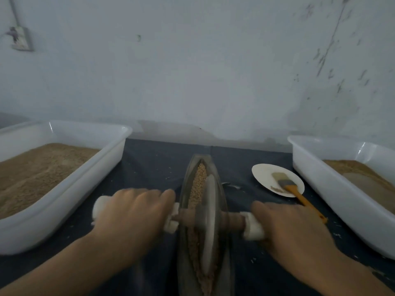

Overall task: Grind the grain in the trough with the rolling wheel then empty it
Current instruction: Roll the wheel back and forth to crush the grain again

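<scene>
Grain (199, 184) lies along the narrow boat-shaped trough (188, 174), which sits lengthwise on the dark cloth (149, 163) between two white tubs. Upright in the trough stands the rolling wheel (208, 223) (blurred), its wooden axle (232, 221) crossing the trough. Left hand (130, 212) is curled round the white-wrapped left grip (100, 207); right hand (288, 227) is curled round the right grip (253, 228). The left tub (64, 195) holds tan grain, the right tub (333, 189) tan and greyer material. Near the right tub, a small white plate (267, 174) carries an orange-handled brush (288, 184).
</scene>
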Demonstrator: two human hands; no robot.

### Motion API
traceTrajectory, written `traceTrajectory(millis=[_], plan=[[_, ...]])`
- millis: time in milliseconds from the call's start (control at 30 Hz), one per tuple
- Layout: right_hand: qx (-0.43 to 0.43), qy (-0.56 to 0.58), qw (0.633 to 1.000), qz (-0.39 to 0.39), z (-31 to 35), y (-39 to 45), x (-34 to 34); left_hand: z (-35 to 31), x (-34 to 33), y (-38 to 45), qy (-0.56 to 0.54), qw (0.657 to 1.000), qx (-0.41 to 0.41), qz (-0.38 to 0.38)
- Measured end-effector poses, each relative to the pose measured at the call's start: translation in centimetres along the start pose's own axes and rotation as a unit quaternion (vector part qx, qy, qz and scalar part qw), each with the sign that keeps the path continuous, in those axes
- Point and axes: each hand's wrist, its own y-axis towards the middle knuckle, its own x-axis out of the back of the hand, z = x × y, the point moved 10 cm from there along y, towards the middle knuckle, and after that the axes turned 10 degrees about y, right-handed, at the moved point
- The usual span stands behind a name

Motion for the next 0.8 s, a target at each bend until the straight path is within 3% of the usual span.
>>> traceTrajectory(millis=[67, 133, 200, 267, 333, 533, 800], plan=[[0.033, -0.005, 0.998, -0.061, 0.9, -1.4, 2.2, -0.3, 2.1, -1.6, -0.016, 0.998, -0.029, -0.045], [0.043, -0.004, 0.995, -0.085, 1.1, -1.6, 2.6, 0.2, 1.8, -1.8, -0.007, 0.999, -0.021, -0.031], [0.045, -0.009, 0.995, -0.085, 0.8, -0.7, 1.8, 0.2, -0.1, -0.9, 0.007, 1.0, -0.009, 0.011], [0.026, -0.023, 0.997, -0.073, -0.2, 1.4, 0.5, 1.2, -1.9, 1.1, 0.027, 0.999, 0.026, -0.009], [-0.008, -0.089, 0.994, -0.067, -1.2, 4.3, -0.7, 2.7, -4.6, 3.5, 0.011, 0.997, 0.073, 0.026], [-0.057, -0.104, 0.989, -0.087, -3.8, 12.2, -0.9, 5.5, -8.1, 9.3, 0.006, 0.994, 0.112, 0.005], [-0.054, 0.002, 0.998, -0.032, -3.4, 4.9, -2.7, 2.1, -3.8, 5.1, 0.025, 0.999, 0.047, 0.007]])
